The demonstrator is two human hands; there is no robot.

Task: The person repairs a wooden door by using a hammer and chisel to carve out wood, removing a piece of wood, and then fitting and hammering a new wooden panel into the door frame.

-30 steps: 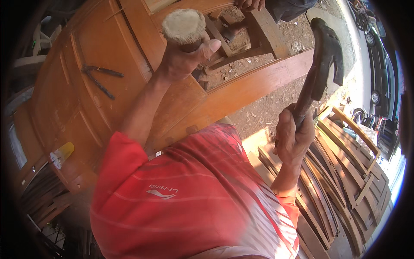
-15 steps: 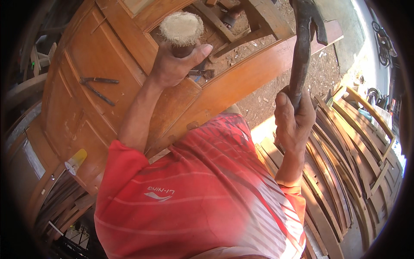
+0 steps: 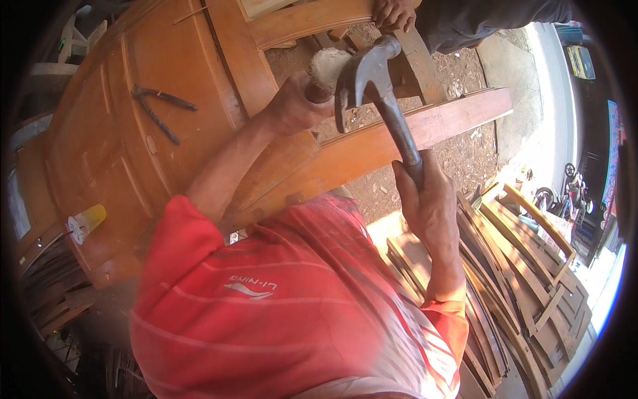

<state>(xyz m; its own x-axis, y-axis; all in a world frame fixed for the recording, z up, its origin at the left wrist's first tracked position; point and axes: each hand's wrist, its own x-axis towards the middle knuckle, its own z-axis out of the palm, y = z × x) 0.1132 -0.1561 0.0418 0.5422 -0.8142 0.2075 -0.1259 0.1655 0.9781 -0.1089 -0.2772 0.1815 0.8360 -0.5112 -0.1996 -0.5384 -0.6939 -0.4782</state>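
My right hand [image 3: 432, 203] is wrapped round the handle of a claw hammer [image 3: 392, 120]. Its dark metal head is raised close to my left hand and, from this angle, partly covers what that hand holds. My left hand [image 3: 298, 106] grips an upright wooden piece [image 3: 328, 66] with a pale, round, frayed top; its lower part is hidden, and I cannot tell whether the hammer touches it. Below my left hand lies a brown panelled wooden door [image 3: 179, 60], with a long wooden rail [image 3: 425, 126] running out to the right.
Pincers [image 3: 159, 110] with dark handles lie on the door. A yellow and white cup-like container [image 3: 88, 223] rests at its left end. Another person's hand [image 3: 396, 13] holds the frame at the far side. Stacked wooden boards [image 3: 505, 292] fill the lower right.
The hammer has swung down and left toward the frayed wooden piece. The view has shifted, and another person's hand and dark clothing now show at the top.
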